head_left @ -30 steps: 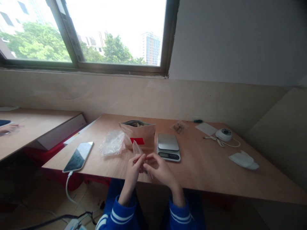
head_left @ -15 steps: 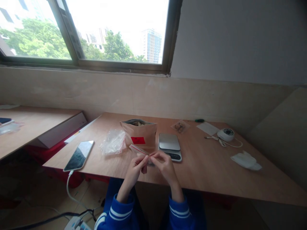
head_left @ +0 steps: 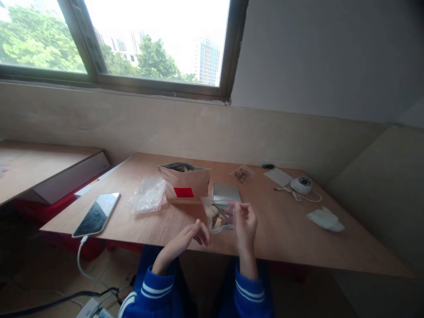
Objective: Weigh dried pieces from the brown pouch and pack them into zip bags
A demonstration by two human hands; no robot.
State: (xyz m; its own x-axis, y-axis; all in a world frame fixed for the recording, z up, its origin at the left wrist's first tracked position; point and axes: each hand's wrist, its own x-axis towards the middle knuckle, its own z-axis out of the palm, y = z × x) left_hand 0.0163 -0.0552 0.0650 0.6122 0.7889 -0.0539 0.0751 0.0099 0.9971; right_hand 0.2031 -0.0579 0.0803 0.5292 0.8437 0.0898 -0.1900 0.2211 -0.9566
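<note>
Evidently the grip had just changed. Half a second earlier both hands were pinched together at a clear bag (head_left: 217,221); at this point only the right hand (head_left: 247,218), at 3 o'clock from the bag, had it, thumb and fingers closed on its side. The left hand (head_left: 190,232) had come away to 8 o'clock, fingers loosely curled, half open, nothing seen in it. Whether a fingertip still brushed the plastic I could not tell; the view was too small there.

The bag had swung round and showed its pale pieces (head_left: 217,220), held up before the scale (head_left: 227,192) at 12 o'clock, hiding most of its front. My reading: the two-handed work at the bag had paused, one hand now carrying it.

Pouch (head_left: 187,182) stood open on the counter (head_left: 278,229) at 10 to 11 o'clock, loose clear bags (head_left: 147,195) beside it; apparently undisturbed.
</note>
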